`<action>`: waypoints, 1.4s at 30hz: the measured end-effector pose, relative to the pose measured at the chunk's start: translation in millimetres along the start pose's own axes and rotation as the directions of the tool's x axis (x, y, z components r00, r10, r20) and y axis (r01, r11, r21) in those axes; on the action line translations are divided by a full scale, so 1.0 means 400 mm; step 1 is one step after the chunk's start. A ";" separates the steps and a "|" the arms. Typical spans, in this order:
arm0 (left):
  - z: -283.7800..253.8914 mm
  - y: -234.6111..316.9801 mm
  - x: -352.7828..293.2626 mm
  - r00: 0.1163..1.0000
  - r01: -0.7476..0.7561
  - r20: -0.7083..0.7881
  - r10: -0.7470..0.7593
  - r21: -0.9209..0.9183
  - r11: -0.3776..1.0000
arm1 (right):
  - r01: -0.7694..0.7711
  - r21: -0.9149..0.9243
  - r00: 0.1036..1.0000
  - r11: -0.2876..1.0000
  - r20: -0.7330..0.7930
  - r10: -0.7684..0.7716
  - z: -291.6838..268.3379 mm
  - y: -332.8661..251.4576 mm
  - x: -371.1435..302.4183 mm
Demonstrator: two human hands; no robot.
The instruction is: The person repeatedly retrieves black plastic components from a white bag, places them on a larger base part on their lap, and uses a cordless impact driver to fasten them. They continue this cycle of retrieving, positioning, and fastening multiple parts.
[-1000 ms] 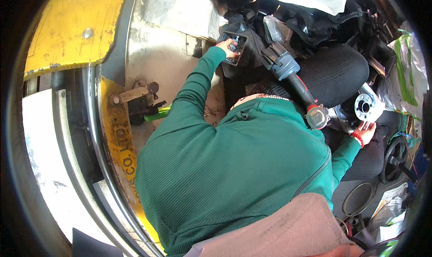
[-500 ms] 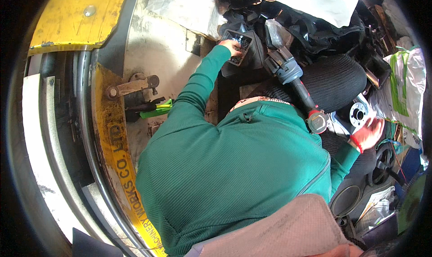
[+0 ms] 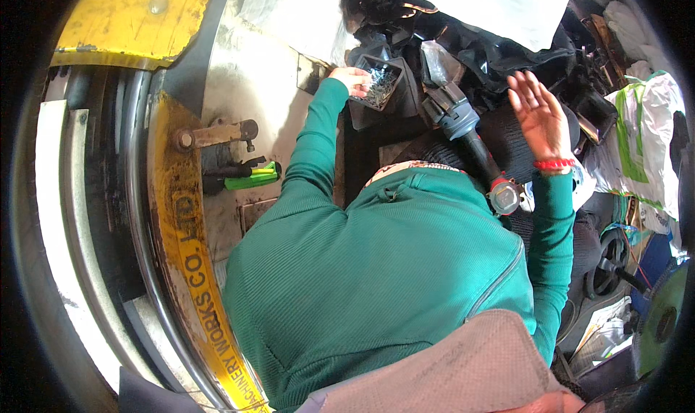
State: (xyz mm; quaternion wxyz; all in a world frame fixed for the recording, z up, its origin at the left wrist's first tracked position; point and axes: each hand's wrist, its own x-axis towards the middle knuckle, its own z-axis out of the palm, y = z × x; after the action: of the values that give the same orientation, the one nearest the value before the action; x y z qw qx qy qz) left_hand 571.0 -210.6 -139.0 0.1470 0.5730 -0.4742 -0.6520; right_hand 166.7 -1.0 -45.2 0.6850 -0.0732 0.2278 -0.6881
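At 10 o'clock from the centre of your view, note the scuffed yellow metal machine housing [image 3: 134,22]. Nearer the centre, also at 10 o'clock, is the rusty, round-ended metal lever [image 3: 217,136]. The bright green-and-black handled tool [image 3: 253,175] lies between 9 and 10 o'clock.

Your left hand [image 3: 350,82] is at 12 o'clock, at the left rim of the dark grey rectangular plastic bin [image 3: 412,96], which sits toward 1 o'clock. Its fingers bend over the bin's small loose metal pieces [image 3: 382,84]; you cannot tell whether they grasp one.

The grey-and-black power tool with red trim [image 3: 457,118] lies slantwise at 2 o'clock. Farther out at 2 o'clock, your right hand [image 3: 543,127] is raised, its fingers extended and released. Between 2 and 3 o'clock is the white-and-green plastic bag [image 3: 655,134].
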 end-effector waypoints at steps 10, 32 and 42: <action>0.528 0.435 -0.282 0.709 -0.388 0.652 0.270 0.042 0.921 | -0.121 0.223 0.990 0.967 0.092 0.102 0.062 0.051 -0.040; 1.270 0.222 -0.159 0.001 -0.958 0.987 0.159 -0.045 0.282 | 0.712 0.126 0.578 0.691 -0.664 -0.475 -0.383 0.094 -0.385; 1.223 0.173 -0.133 -0.165 -0.979 0.958 0.234 -0.187 0.077 | 0.673 0.429 0.721 0.602 -0.560 -0.407 -0.403 0.098 -0.366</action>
State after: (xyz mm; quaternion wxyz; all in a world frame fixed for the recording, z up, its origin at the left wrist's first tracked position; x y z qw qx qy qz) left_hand 128.9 13.4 -104.4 -0.0005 -0.2423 -0.8936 -0.3778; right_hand 143.4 177.9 -173.3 0.3592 0.2279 0.0973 -0.8998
